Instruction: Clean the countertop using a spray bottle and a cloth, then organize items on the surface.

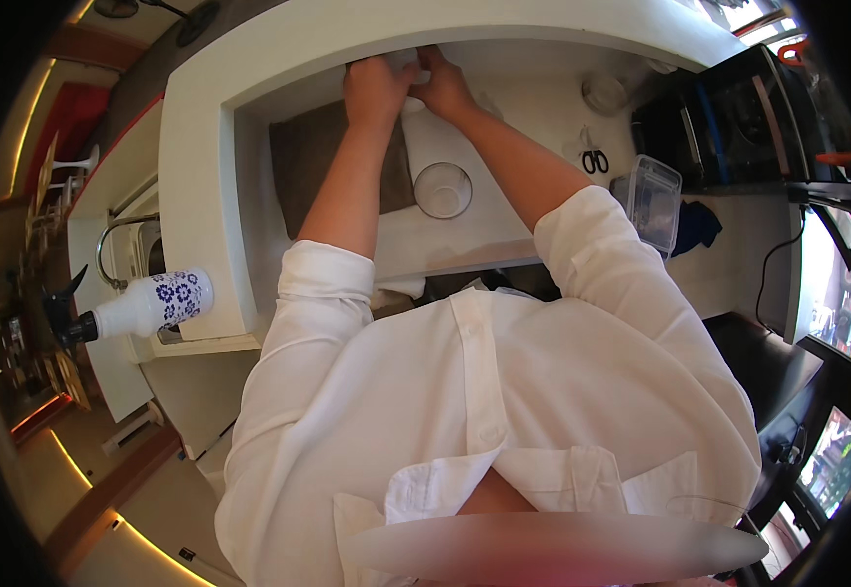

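Note:
Both of my hands meet at the far side of the white counter recess, just under its upper edge. My left hand [375,86] and my right hand [443,86] are close around something pale or clear between them, too hidden to name. Below them a white object [417,136], perhaps a cloth or a bottle, lies beside a dark brown mat [315,165]. A clear round glass or jar [443,191] stands nearer my body, between my forearms.
Black-handled scissors [594,161], a clear glass container [604,94] and a clear plastic box [654,205] are on the right, near a black appliance [741,125]. A floral spray bottle [154,302] stands on the left ledge, by a curved faucet [103,249].

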{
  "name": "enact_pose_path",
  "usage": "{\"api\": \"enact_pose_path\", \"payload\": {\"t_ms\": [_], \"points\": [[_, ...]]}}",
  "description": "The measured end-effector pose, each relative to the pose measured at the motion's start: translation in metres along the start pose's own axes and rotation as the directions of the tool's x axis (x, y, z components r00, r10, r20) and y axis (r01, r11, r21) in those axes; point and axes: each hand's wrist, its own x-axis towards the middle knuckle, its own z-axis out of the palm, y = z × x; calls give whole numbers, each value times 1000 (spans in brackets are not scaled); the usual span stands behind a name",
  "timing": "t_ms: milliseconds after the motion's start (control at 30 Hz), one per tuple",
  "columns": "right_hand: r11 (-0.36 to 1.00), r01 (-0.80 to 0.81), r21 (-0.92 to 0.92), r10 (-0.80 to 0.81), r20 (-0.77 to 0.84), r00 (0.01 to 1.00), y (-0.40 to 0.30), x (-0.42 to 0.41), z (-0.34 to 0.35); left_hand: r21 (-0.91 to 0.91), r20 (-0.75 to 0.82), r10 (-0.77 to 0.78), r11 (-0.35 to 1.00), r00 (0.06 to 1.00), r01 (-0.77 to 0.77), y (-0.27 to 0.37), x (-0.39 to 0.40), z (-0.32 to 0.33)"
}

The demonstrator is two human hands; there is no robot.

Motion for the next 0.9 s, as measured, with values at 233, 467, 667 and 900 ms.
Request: {"api": "enact_pose_path", "payload": {"t_ms": [233, 467, 667, 900], "points": [[995, 68, -73, -71, -39, 997, 7, 1, 3, -6, 0, 34, 999, 999, -34, -8, 5, 1], [998, 31, -45, -36, -115, 993, 5, 4, 6, -16, 28, 40, 999, 999, -39, -19, 6, 5], [986, 125, -106, -139, -138, 980, 7, 0, -2, -56, 88, 139, 989, 986, -134, -27, 4, 6], [979, 99, -176, -93, 45, 995, 37, -2, -87, -255, 21, 89, 963, 996, -81, -21, -11, 10]]}}
